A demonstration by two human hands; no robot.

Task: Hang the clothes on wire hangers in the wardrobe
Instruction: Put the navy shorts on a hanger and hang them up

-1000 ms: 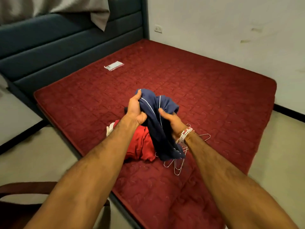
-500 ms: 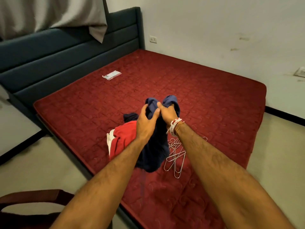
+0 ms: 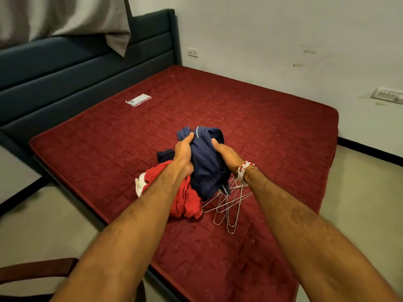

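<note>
Navy blue garment (image 3: pixel 207 164) hangs bunched above the red mattress (image 3: pixel 272 131), both hands gripping it: left hand (image 3: pixel 183 149) and right hand (image 3: pixel 226 154) (beaded bracelet at the wrist). Beneath lie a red garment (image 3: pixel 185 197) and wire hangers (image 3: pixel 226 205).

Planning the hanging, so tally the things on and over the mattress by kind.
Garments: 2, the navy garment gripped by the left hand and right hand, and the red garment; a dark scrap behind may be a third.
Wire hangers: at least 3, tangled.
Packet: 1.
Total: at least 6.
</note>
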